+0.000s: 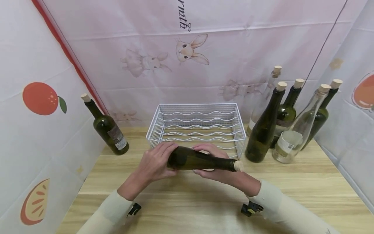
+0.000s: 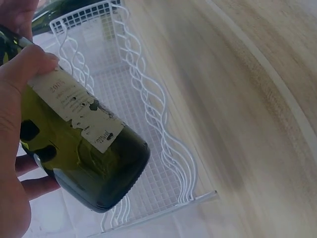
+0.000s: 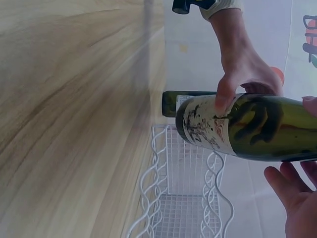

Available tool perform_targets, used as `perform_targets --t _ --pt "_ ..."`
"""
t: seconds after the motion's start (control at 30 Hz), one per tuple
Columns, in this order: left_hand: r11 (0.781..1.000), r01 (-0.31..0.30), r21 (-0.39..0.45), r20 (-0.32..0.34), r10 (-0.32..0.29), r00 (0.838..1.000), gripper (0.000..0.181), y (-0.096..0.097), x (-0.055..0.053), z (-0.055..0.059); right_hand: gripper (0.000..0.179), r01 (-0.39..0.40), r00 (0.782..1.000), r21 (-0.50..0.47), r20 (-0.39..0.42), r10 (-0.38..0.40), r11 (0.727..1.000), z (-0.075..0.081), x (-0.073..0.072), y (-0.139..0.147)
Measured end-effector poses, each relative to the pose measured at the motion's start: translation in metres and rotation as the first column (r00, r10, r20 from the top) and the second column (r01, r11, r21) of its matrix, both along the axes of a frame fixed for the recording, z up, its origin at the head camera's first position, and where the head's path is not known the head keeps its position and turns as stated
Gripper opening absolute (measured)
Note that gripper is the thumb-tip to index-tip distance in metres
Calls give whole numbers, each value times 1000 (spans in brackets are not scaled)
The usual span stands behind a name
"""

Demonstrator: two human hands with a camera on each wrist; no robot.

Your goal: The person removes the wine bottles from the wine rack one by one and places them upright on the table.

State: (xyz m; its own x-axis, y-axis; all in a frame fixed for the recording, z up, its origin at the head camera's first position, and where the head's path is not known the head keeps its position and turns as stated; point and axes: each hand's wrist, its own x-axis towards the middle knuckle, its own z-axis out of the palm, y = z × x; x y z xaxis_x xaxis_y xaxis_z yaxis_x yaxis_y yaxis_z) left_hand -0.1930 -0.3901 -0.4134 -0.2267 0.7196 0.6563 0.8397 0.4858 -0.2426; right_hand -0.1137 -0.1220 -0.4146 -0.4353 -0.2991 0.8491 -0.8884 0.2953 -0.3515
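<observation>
A dark green wine bottle [image 1: 193, 159] lies sideways in the air in front of the wire rack, its corked neck pointing right in the head view. Near its base, my left hand [image 1: 156, 162] grips it with the thumb below. My right hand [image 1: 219, 165] holds it around the middle and shoulder, fingers on the far side and thumb on the near side. The left wrist view shows a worn, torn white label on the bottle [image 2: 99, 163]. Behind and below sits the white wire rack [image 1: 240, 130], with wavy crossbars.
At the left stands another green corked bottle [image 1: 108, 131]. Several corked bottles stand right of the rack, among them a dark green one [image 1: 261, 136] and a clear one [image 1: 304, 120]. Printed cloth [image 1: 117, 19] hangs behind the wooden table [image 1: 187, 208].
</observation>
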Motion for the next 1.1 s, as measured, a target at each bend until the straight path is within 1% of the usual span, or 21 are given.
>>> perform_targets --t 0.07,0.13,0.23,0.33,0.4,0.47,0.53,0.63,0.73,0.9,1.03,1.1 --pt "1000 1 3 6 -1 1000 103 0 1 0 65 -2 1000 8 15 2 1000 0 0 3" --pt "1000 3 13 20 -3 1000 102 -1 1 1 70 1 999 27 46 -3 1000 1 1 6" --pt "999 1 34 48 -3 999 100 -4 1 0 75 17 992 43 122 -22 999 1 2 13" --pt "998 -12 54 73 8 997 99 -8 1 0 71 52 975 39 215 -59 998 1 4 21" --pt "998 -25 60 90 20 996 98 -11 1 1 66 97 965 42 242 -104 994 2 6 27" --pt "997 -40 63 109 33 994 98 -15 1 0 63 138 962 52 231 -147 989 2 6 33" --pt "996 -49 70 119 41 992 99 -19 0 -2 62 180 963 69 190 -190 981 2 6 39" --pt "994 -59 87 117 49 992 99 -23 -2 -4 63 241 960 82 123 -250 967 1 5 47" --pt "992 -70 107 112 58 992 100 -27 -4 -6 62 296 950 76 79 -301 952 -1 4 54" --pt "987 -102 123 127 86 988 99 -34 -5 -6 60 352 934 61 42 -354 934 -3 2 65" --pt "983 -126 134 142 107 984 97 -40 -7 -6 58 391 920 44 20 -392 919 -1 1 72" --pt "981 -135 142 151 114 982 96 -42 -8 -6 56 409 912 29 27 -410 912 0 2 75"
